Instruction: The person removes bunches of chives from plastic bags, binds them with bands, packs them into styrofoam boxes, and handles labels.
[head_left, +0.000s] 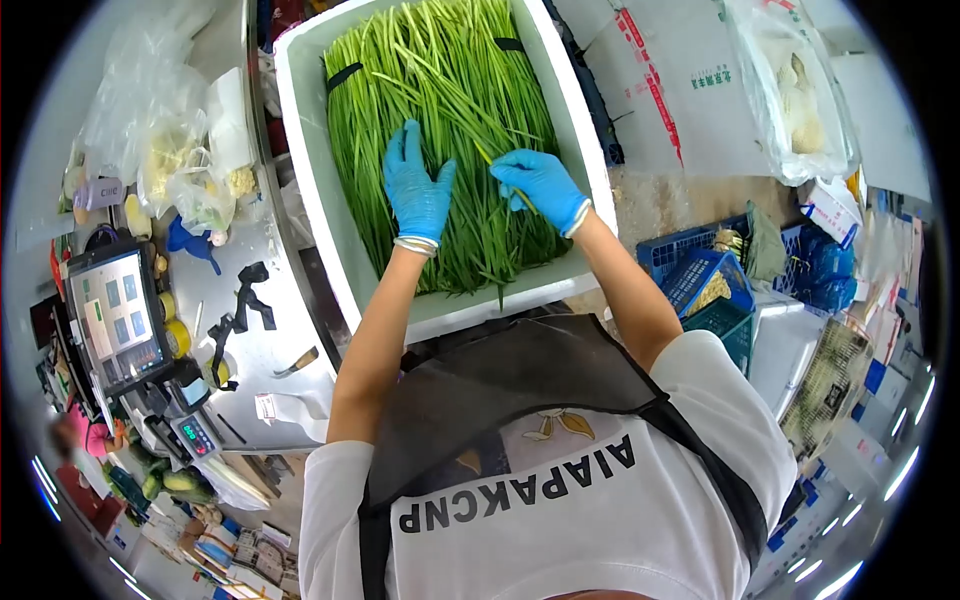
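Blue-gloved right hand (540,185) pinches slim green stalks (484,153); blue-gloved left hand (418,190) rests spread over long green leaves (450,130) in a white foam box (568,100).

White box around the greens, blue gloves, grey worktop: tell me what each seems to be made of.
White box: probably foam, matte, judging by its thick, pale walls.
Blue gloves: likely thin nitrile or similar rubber, smooth, since they fit closely and wrinkle slightly.
Grey worktop: perhaps stainless steel, satin, given its soft sheen; a coated surface can't be ruled out.
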